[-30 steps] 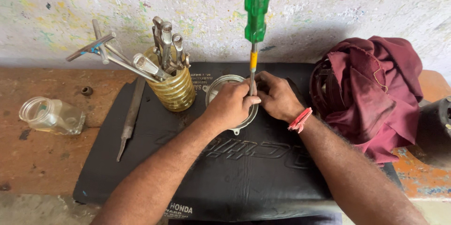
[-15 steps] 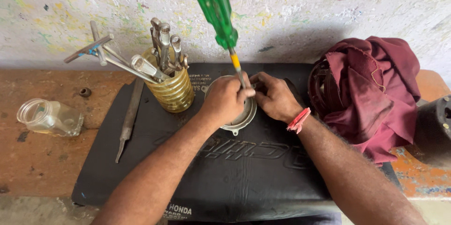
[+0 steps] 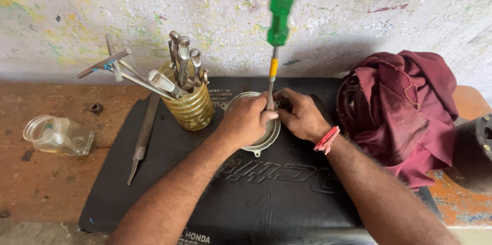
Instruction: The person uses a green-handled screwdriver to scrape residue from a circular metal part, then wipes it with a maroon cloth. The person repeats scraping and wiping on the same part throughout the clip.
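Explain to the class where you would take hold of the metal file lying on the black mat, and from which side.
Take the file from above, at its near, narrow tang end. It lies flat and alone on the black mat, left of the ribbed tool jar, pointing towards the person. The far end sits close beside the jar, leaving less room there.

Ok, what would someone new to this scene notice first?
The tall green-handled screwdriver stands upright at top centre, its tip between the left hand and right hand on a round metal part. Left of them sits a yellowish jar bristling with tools; a maroon cloth lies right.
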